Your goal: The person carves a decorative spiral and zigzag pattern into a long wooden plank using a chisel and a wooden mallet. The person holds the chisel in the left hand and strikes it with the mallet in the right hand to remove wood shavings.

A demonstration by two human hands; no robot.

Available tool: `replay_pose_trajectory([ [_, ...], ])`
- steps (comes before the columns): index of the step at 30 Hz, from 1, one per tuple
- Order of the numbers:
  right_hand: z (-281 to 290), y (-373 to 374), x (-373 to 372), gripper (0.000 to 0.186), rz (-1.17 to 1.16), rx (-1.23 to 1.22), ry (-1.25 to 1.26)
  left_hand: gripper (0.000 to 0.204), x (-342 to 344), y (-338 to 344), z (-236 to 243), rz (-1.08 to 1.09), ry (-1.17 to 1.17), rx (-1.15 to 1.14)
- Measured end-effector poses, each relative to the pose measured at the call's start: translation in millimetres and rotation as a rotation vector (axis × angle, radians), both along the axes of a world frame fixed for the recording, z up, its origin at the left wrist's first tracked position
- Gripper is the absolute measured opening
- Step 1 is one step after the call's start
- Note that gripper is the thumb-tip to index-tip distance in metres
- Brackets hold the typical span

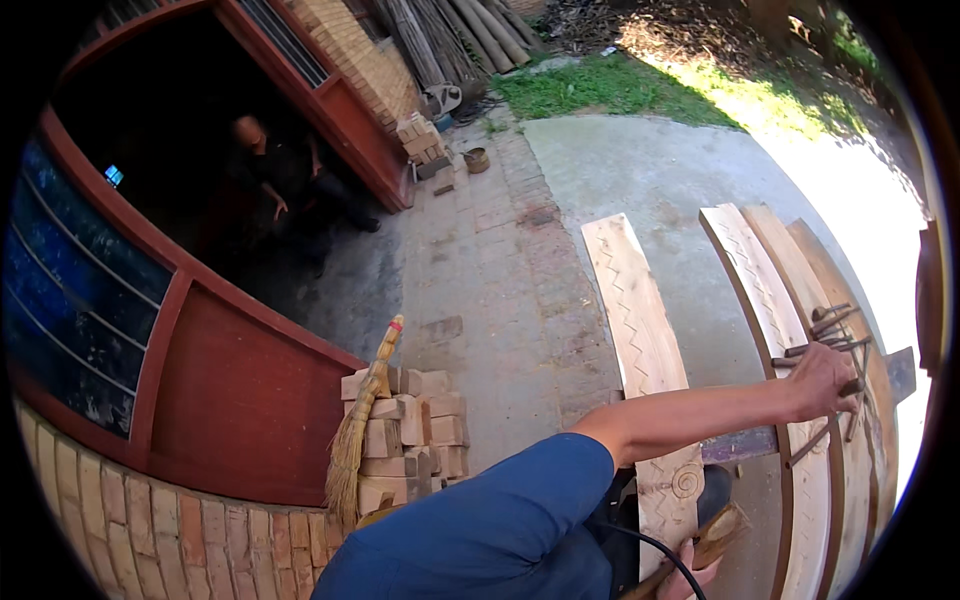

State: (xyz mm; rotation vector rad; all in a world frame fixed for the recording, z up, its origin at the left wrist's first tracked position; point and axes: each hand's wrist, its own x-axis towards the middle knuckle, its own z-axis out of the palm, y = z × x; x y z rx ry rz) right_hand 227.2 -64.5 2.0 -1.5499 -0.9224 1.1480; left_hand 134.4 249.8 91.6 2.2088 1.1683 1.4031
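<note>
Left hand [822, 380] among chisels [835, 330] (on carved boards [770, 300]), right hand [690, 570] gripping wooden handle [718, 535].

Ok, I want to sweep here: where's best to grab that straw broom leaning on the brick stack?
Grip the bound handle near its top, where the straw broom rises above the brick stack. Come from above and the left: it leans bristles-down against the stack's left side, so the bricks block the right.
</note>
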Motion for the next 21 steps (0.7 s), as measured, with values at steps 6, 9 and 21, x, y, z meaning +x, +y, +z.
replay_pose_trajectory([
  [6,1,15,-5,0.035,0.046,-0.007,0.026,0.063,-125,-126,49,0.214,-0.233,0.133],
  [9,-3,19,-4,0.034,0.039,0.001,0.018,0.063,-171,-161,37,0.388,-0.123,0.035],
  [21,-9,25,-8,0.031,0.053,-0.006,0.013,0.065,-192,-185,13,0.445,-0.163,-0.068],
])
